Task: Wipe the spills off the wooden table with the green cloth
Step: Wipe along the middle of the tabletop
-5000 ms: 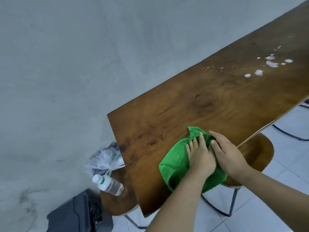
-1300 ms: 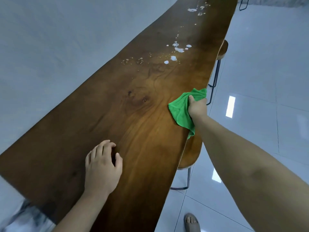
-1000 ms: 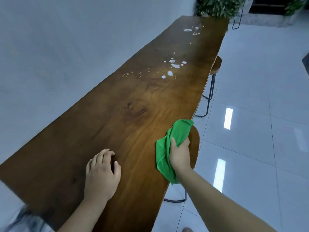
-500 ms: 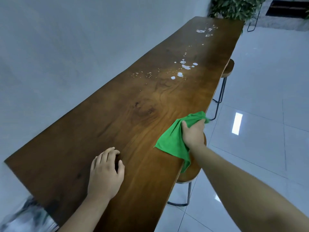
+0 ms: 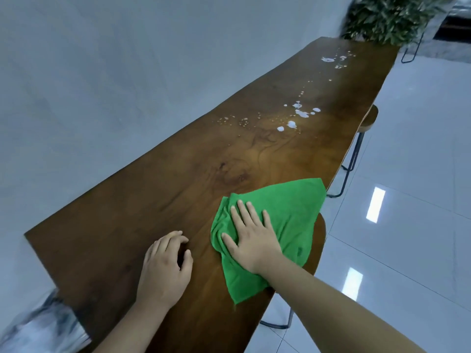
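On my feed, the right hand [image 5: 251, 242] lay flat on the green cloth [image 5: 293, 207], fingers straight and slightly spread, palm pressing it onto the wooden table [image 5: 153, 200] (the cloth's right side reached the table's near edge). Its forearm came in from the lower right. The left hand [image 5: 165, 266] rested just beside the cloth without touching it, fingers loosely bent with their tips on the wood, holding nothing. The white spills [image 5: 300, 113] sat well beyond the cloth, farther along the table, with a smaller patch [image 5: 327, 59] near the far end by a leafy plant [image 5: 387, 19].
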